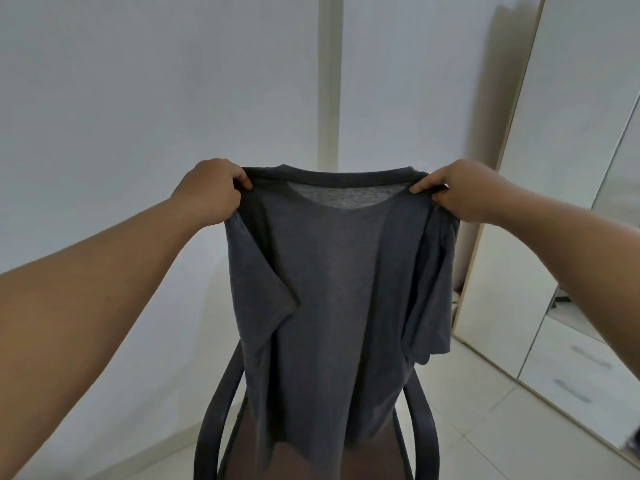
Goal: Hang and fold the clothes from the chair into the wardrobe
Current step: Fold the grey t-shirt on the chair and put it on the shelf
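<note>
Overhead, left hand (211, 190), right hand (460, 192), soft grey t-shirt (329, 289)

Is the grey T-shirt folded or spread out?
Spread out: the T-shirt hangs full length from both hands' grip at its shoulders, above the chair.

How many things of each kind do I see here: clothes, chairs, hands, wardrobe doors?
Clothes: 1, the dark grey short-sleeved T-shirt, held up by its shoulders.
Chairs: 1, the dark chair with curved armrests, under the shirt.
Hands: 2, the left hand and the right hand.
Wardrobe doors: 1, the pale wardrobe door with a mirror.
Total: 5
</note>
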